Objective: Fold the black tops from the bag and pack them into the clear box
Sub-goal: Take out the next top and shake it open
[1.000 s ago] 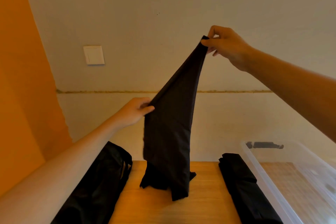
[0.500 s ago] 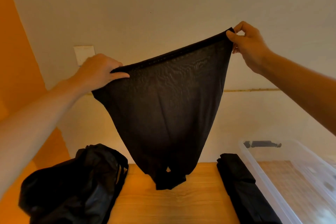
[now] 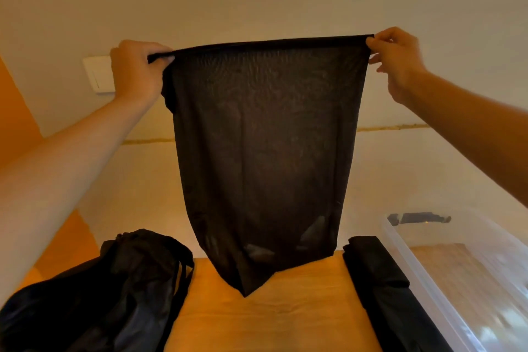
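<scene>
A sheer black top (image 3: 257, 151) hangs spread above a wooden table (image 3: 271, 320), its upper edge stretched taut between the left hand (image 3: 137, 71) and the right hand (image 3: 397, 60), each pinching one corner with curled fingers. Below, a black bag (image 3: 100, 294) lies at the left. Folded black cloth (image 3: 380, 288) lies just beside the clear box (image 3: 414, 274) at the right.

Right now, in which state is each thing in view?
Black top: unfolded, held up, stretched by its upper edge.
Left hand: grips its left corner.
Right hand: pinches its right corner.
Bag: slumped on the table.
Clear box: open, no tops visible inside.
Folded top: lies beside the box.
</scene>
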Demonstrator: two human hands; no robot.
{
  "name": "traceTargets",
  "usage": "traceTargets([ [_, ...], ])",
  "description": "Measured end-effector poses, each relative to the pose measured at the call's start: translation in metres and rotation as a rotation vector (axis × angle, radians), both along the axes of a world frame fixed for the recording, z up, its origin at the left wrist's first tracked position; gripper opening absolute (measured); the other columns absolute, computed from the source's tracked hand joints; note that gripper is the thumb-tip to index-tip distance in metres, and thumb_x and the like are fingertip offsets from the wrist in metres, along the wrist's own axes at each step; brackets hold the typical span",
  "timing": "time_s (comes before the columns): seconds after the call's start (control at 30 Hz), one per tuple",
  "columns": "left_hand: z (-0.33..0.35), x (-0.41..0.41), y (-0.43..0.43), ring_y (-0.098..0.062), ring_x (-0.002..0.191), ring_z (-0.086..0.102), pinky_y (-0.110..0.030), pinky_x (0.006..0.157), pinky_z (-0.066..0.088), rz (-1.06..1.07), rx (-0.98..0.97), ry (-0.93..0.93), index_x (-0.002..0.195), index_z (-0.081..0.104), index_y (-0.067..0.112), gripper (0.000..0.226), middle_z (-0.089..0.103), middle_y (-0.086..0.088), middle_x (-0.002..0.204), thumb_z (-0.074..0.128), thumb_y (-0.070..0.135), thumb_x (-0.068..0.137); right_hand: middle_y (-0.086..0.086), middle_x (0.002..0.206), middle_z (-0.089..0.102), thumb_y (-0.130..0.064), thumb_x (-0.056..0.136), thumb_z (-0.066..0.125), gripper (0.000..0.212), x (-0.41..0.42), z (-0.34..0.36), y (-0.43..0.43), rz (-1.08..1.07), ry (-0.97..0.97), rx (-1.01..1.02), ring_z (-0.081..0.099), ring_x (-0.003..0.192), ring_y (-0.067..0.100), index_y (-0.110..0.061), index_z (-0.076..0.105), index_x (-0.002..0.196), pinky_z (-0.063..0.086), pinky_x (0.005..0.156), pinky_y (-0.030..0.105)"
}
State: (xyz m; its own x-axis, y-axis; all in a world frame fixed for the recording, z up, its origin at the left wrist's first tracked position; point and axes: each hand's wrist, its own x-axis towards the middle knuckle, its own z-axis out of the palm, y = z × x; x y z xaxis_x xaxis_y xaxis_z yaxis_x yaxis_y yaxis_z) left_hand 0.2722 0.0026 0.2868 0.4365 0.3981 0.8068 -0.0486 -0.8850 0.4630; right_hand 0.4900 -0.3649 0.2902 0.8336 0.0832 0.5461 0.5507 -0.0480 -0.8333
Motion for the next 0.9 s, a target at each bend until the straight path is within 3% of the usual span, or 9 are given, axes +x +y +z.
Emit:
traceTargets([
  [0.07,0.009,0.014,0.007,-0.017,0.118,0.064,-0.022,0.103,0.048,0.009,0.014,0.010,0.124,0.073,0.010,0.027,0.071,-0.008,0.125,0.061,0.014,0.101,-0.005,0.097,0.067,-0.022,0.102,0.059,0.007,0.010,0.005,0.004,-0.036,0.026,0.029,0.063,0.088,0.011,-0.023,0.063,0.097,0.053,0.076,0.021],
  [0.13,0.023,0.028,0.011,-0.012,0.120,0.061,-0.009,0.099,0.043,-0.046,-0.017,0.033,0.128,0.070,0.010,0.029,0.068,-0.006,0.130,0.062,0.013,0.101,-0.003,0.097,0.067,-0.021,0.101,0.058,0.006,0.022,0.011,0.008,-0.056,0.059,0.061,0.062,0.087,0.012,-0.020,0.064,0.100,0.055,0.075,0.021],
  [0.2,0.037,0.040,0.013,-0.004,0.114,0.062,-0.005,0.094,0.044,-0.146,-0.117,0.028,0.129,0.070,0.012,0.030,0.068,-0.002,0.127,0.064,0.013,0.100,-0.002,0.099,0.067,-0.020,0.100,0.055,0.009,0.032,0.018,0.011,-0.082,0.087,0.097,0.062,0.087,0.013,-0.019,0.064,0.102,0.057,0.078,0.024],
  [0.3,0.047,0.045,0.023,0.003,0.104,0.066,-0.015,0.090,0.051,-0.371,-0.306,0.030,0.129,0.069,0.014,0.029,0.073,0.008,0.116,0.060,0.011,0.102,-0.001,0.098,0.064,-0.019,0.100,0.048,0.012,0.036,0.026,0.013,-0.073,0.104,0.164,0.061,0.087,0.013,-0.020,0.060,0.096,0.057,0.080,0.024],
  [0.5,0.032,0.021,0.027,-0.024,0.114,0.067,-0.036,0.097,0.054,-0.716,-0.586,-0.040,0.107,0.080,0.017,0.023,0.076,-0.004,0.108,0.065,0.004,0.096,0.001,0.089,0.055,-0.013,0.098,0.044,0.014,0.015,0.025,0.003,0.080,0.094,0.269,0.052,0.077,0.013,-0.016,0.049,0.086,0.054,0.076,0.024],
  [0.67,0.003,-0.037,0.010,-0.020,0.104,0.069,-0.033,0.098,0.052,-0.770,-0.599,-0.044,0.091,0.083,0.019,0.031,0.077,0.000,0.096,0.061,-0.002,0.095,-0.005,0.078,0.051,-0.013,0.097,0.046,0.020,-0.046,0.010,-0.026,0.143,-0.034,0.141,0.053,0.074,0.010,-0.022,0.048,0.080,0.051,0.073,0.028],
  [0.73,-0.019,-0.068,0.003,-0.021,0.104,0.069,-0.033,0.098,0.052,-0.747,-0.589,-0.019,0.109,0.076,0.005,0.023,0.076,-0.001,0.096,0.060,-0.004,0.094,-0.008,0.075,0.051,-0.011,0.097,0.045,0.023,-0.084,-0.005,-0.043,0.164,-0.081,0.117,0.053,0.071,0.009,-0.023,0.048,0.078,0.048,0.066,0.026],
  [0.8,-0.048,-0.104,-0.011,-0.022,0.104,0.067,-0.034,0.098,0.050,-0.717,-0.543,0.067,0.124,0.064,-0.006,0.037,0.075,-0.003,0.096,0.067,0.001,0.088,-0.009,0.073,0.052,-0.006,0.097,0.045,0.026,-0.124,-0.029,-0.065,0.199,-0.122,0.082,0.053,0.069,0.012,-0.023,0.049,0.077,0.048,0.060,0.025],
  [0.9,-0.106,-0.167,-0.042,-0.025,0.102,0.066,-0.032,0.094,0.053,-0.713,-0.450,0.224,0.100,0.081,0.013,0.030,0.074,-0.004,0.097,0.081,0.026,0.072,0.000,0.077,0.053,0.004,0.099,0.043,0.030,-0.180,-0.086,-0.102,0.257,-0.153,-0.064,0.054,0.069,0.017,-0.018,0.051,0.080,0.050,0.056,0.023],
])
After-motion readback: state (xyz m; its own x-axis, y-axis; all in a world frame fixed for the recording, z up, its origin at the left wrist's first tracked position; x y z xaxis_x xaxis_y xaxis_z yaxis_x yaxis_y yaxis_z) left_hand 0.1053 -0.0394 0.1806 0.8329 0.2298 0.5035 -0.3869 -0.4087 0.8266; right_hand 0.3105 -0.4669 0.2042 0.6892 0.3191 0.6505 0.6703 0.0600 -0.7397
